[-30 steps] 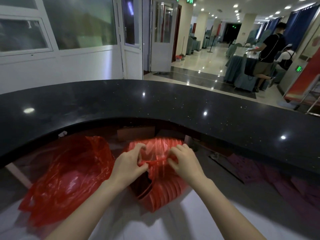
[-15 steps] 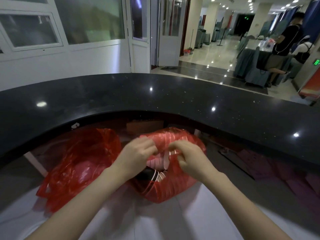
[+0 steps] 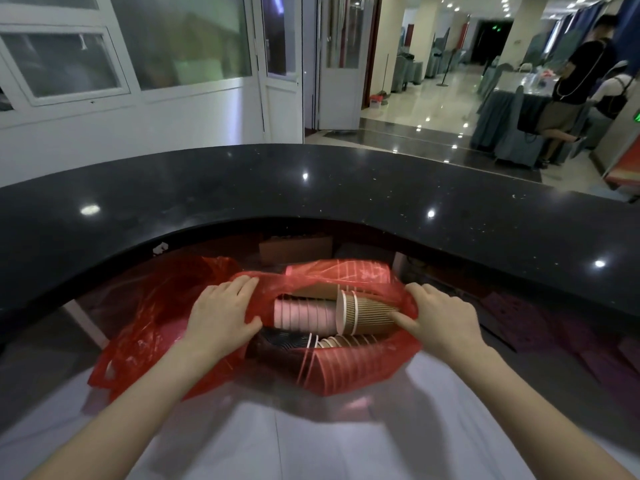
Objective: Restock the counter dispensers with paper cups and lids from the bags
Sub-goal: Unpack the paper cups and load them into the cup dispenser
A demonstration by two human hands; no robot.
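A red plastic bag (image 3: 349,370) lies open on the white lower desk (image 3: 311,441). Inside it I see a pink stack of paper cups (image 3: 304,315), a brown ribbed cup stack (image 3: 370,315) and another brown stack (image 3: 349,341) below, with something dark, perhaps lids (image 3: 277,342), beside them. My left hand (image 3: 221,315) grips the bag's left rim. My right hand (image 3: 441,317) grips the right rim, its thumb against the brown cups. The bag's mouth is stretched wide between them.
A second red bag (image 3: 149,323) lies crumpled to the left. A curved black raised counter (image 3: 311,192) runs behind the bags. A cardboard box (image 3: 294,249) sits under the counter. People stand by covered tables (image 3: 502,123) at the far right.
My hands, close together at the knotted top a second ago, have pulled apart. The bag is now wide open and the cup stacks show.
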